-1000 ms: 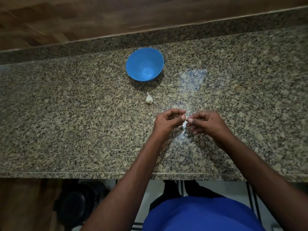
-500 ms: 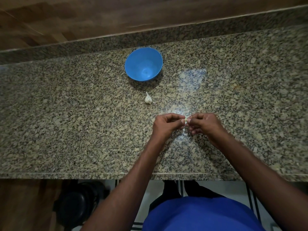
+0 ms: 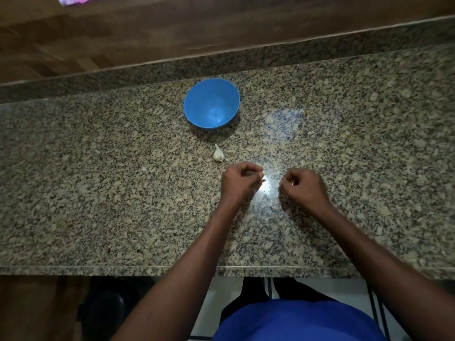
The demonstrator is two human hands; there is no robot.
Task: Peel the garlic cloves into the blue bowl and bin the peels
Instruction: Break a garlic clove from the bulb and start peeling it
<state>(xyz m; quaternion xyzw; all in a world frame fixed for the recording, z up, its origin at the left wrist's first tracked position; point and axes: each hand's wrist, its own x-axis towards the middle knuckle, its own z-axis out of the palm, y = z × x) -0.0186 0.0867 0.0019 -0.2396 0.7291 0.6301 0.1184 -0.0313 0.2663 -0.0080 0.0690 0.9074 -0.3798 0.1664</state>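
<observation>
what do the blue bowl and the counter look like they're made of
The blue bowl looks like plastic: one even colour, thin rim, soft satin sheen inside rather than a hard glaze, though glazed ceramic cannot be ruled out. The countertop looks like polished granite: speckled grey, beige and black grain, with a bright mirror-like glare patch between the hands. Engineered stone could look alike.
</observation>
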